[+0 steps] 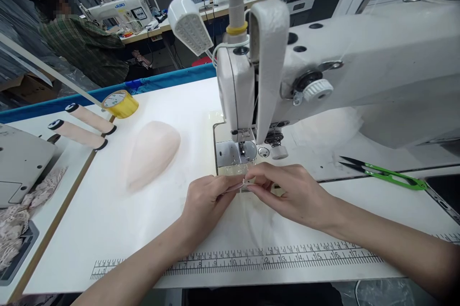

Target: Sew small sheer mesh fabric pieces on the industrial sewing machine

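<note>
Pale pink, almost white: that's the small pale piece [235, 187] pinched between two bare hands in the head view, on the near side of a white sewing machine [235, 90]. The left hand [205, 203] has it gripped between thumb and fingers. The right hand [300, 195] has thumb and forefinger closed on its right end, though that tip is too tiny to make out properly. It's up in the fingers, just nearer than the needle area [242, 150], not under it.

Rest of the table: a bigger pale pink cup-shaped piece [154, 155] lies left of the machine, with two thread spools [82, 134] and a roll of yellow tape [120, 104] farther left. Green-handled snips [393, 177] sit off to the right, and a printed ruler [283, 260] runs along the near edge. Far left, a person in a checked shirt [84, 47] is near another machine [122, 12].

My read is that the step in hand is fine fingertip work, lining up or sorting out that end. Next move probably calls for a steady left pinch, small adjustments from the right, and fingertips kept clear of the needle.
</note>
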The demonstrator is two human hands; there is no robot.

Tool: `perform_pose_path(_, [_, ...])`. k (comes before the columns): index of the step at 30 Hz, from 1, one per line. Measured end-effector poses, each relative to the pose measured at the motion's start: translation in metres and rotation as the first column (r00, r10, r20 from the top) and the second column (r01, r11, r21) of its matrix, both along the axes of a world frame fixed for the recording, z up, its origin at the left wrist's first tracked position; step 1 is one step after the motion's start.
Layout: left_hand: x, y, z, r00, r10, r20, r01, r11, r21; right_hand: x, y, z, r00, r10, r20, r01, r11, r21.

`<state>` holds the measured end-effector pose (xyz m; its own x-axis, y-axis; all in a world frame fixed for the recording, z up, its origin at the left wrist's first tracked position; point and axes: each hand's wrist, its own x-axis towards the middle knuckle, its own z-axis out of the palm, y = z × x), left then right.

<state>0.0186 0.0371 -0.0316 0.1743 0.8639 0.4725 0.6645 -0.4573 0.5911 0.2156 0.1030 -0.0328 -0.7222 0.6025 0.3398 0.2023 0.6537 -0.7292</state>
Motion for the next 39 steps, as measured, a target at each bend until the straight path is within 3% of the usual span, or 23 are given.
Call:
perform_pose_path(7, [-0.0002,0.0000,-0.0001,1.000,0.001,-0.030,0.000,1.000,0.023,-0.0012,-0.0001,0.0030,1.000,-0.005,0.000,0.005,0.999,-0.042])
perform_pose_path(15, [-0.0001,0.0014,-0.0034,0.998,-0.008,-0.058,0.013,0.995,0.100,-0.0021,-0.0006,0.0011,0.999,-0.004,-0.046,0.004,1.000,-0.004])
perform_pose_path(28, [0.0009,0.0013,-0.0031,0.998,-0.015,-0.059,0.021,0.995,0.099,-0.0015,0.0001,-0.0015,0.998,0.022,-0.053,-0.021,1.000,0.022])
perform_pose_path(39, [-0.0017,0.0005,-0.0032,0.984,0.110,-0.137,-0.085,0.981,0.177,-0.0004,0.0019,-0.0045,1.000,0.020,0.005,-0.021,0.971,0.240])
